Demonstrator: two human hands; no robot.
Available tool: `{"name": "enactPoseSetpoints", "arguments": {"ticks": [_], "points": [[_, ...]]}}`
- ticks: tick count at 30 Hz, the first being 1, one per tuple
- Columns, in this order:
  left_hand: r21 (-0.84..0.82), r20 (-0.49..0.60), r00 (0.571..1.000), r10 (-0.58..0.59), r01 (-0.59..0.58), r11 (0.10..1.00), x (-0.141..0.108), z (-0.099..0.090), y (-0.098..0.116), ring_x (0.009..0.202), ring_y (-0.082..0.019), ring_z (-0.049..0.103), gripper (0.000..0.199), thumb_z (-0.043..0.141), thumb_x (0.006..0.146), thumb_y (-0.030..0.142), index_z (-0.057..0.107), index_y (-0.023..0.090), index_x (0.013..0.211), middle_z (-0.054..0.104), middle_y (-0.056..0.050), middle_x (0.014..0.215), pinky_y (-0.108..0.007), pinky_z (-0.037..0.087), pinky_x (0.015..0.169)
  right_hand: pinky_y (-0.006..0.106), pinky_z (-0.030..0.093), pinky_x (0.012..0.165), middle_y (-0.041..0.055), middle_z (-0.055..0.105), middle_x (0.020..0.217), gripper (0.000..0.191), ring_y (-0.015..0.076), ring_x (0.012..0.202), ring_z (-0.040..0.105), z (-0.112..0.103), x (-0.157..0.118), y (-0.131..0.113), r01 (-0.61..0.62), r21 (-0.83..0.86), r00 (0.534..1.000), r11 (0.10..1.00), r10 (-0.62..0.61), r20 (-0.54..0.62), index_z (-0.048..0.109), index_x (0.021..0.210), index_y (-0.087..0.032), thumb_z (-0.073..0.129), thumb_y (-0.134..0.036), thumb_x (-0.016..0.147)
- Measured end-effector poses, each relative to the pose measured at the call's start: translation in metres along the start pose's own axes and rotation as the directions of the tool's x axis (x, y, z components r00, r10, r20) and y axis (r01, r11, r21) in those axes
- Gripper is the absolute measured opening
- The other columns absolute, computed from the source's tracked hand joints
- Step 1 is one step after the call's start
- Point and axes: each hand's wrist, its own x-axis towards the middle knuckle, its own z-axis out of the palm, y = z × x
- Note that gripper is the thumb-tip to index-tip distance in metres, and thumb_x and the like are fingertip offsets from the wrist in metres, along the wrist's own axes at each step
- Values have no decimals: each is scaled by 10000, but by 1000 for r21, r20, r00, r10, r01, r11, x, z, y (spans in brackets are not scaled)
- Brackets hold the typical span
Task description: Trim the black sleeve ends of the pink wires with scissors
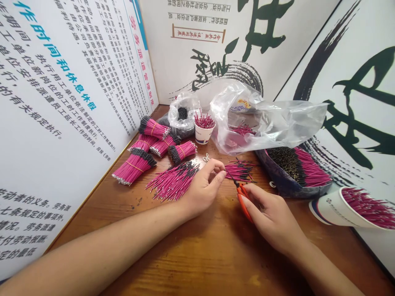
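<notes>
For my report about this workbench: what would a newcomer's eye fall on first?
Bundles of magenta wires with dark ends catch the eye first, heaped on the wooden table. Next come the orange-handled scissors in the right hand, near a loose wire pile. Walls printed with large Chinese text surround the corner.

The wall poster (70, 94) headings read "作时间和休息休假" and "劳务派遣管理制度".

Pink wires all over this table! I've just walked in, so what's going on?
A person's right hand holds orange-handled scissors beside a small heap of pink wires. The left hand sits by a larger loose pile of black-tipped pink wires. Tied bundles lie farther along the wooden table, and a paper cup stands full of wires.
</notes>
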Motion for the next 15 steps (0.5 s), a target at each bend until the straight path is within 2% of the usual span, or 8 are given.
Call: {"name": "enactPoseSetpoints", "arguments": {"ticks": [15], "points": [[-2,-17,1000,22,-22,1000,2,0,-2,791,-113,476,57,494,947,210,506,186,897,495,20,833,-227,398,749,253,352,601,-20,549,698,283,138,631,497,-2,-1,1,-12,45,999,999,10,47,509,791,-212,410,-389,989]]}}
